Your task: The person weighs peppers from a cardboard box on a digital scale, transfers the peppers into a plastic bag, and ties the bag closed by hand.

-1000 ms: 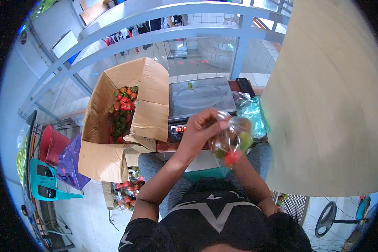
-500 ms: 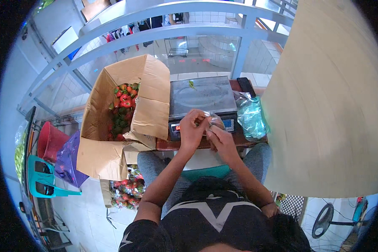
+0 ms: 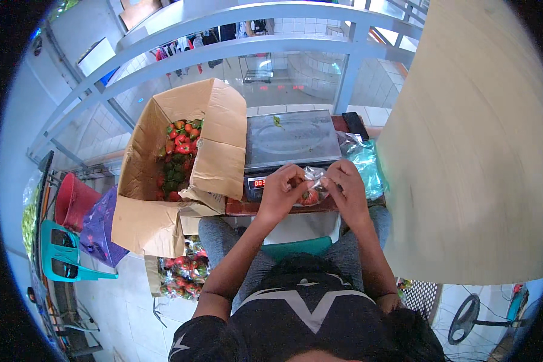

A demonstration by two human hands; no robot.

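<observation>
A small clear plastic bag [image 3: 312, 190] with red peppers inside is held up at the front of a digital scale [image 3: 289, 140]. The fingers of my left hand [image 3: 279, 192] pinch one side of its top. My right hand [image 3: 349, 188] grips the other side with thumb and fingertips. The scale's metal plate carries only a small green leaf [image 3: 277, 122]; its red display shows partly beside my left hand. Left of the scale, an open cardboard box [image 3: 136, 163] holds many red and green peppers [image 3: 182, 145].
A pack of clear and teal plastic bags [image 3: 368, 161] and a black phone [image 3: 355, 125] lie right of the scale. A tan sheet [image 3: 464, 145] walls off the right side. Bagged peppers [image 3: 184, 274] sit low on the left. A metal railing [image 3: 235, 51] runs behind the table.
My right hand has moved up and right, now level with my left hand. The bag hangs lower between them, and its red contents show more clearly.
</observation>
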